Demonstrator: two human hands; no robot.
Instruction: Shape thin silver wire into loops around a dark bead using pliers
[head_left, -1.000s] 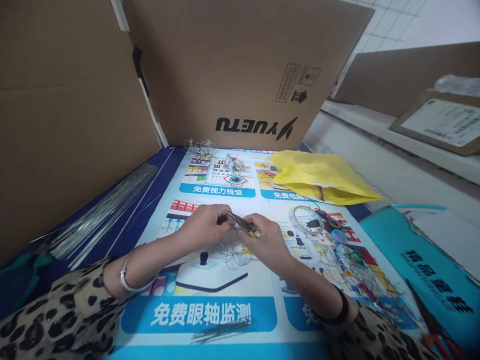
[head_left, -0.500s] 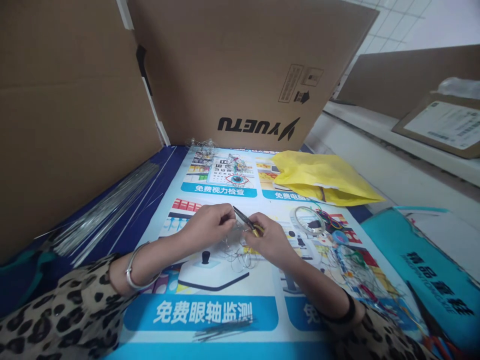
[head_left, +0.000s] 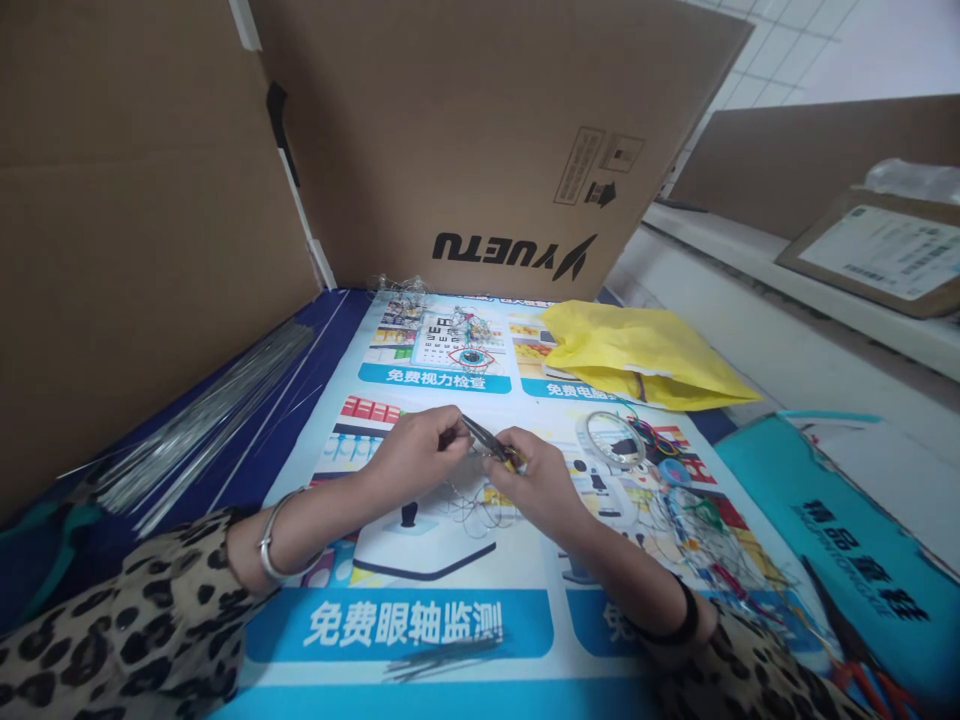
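Over the middle of the printed sheet (head_left: pixel 517 560), my right hand (head_left: pixel 536 480) is closed on pliers (head_left: pixel 486 440) with dark jaws and a bit of yellow at the grip. The jaws point up and left, their tip at the fingers of my left hand (head_left: pixel 424 445). That hand is closed in a pinch; its fingertips meet the thin wire, too fine to follow exactly. Loops of thin wire (head_left: pixel 480 508) hang between and below both hands.
Straight wires (head_left: pixel 217 420) lie at left. A yellow bag (head_left: pixel 645 350), a clear tape roll (head_left: pixel 615 440), coloured wires (head_left: pixel 705 530) and orange-handled scissors (head_left: pixel 862 680) are at right. Short dark wires (head_left: pixel 446 655) lie in front. Cardboard (head_left: pixel 480 130) stands behind.
The pliers' jaws now look further apart and have turned slightly at my left fingertips. Both hands stay in nearly the same place; the whole view has shifted slightly.
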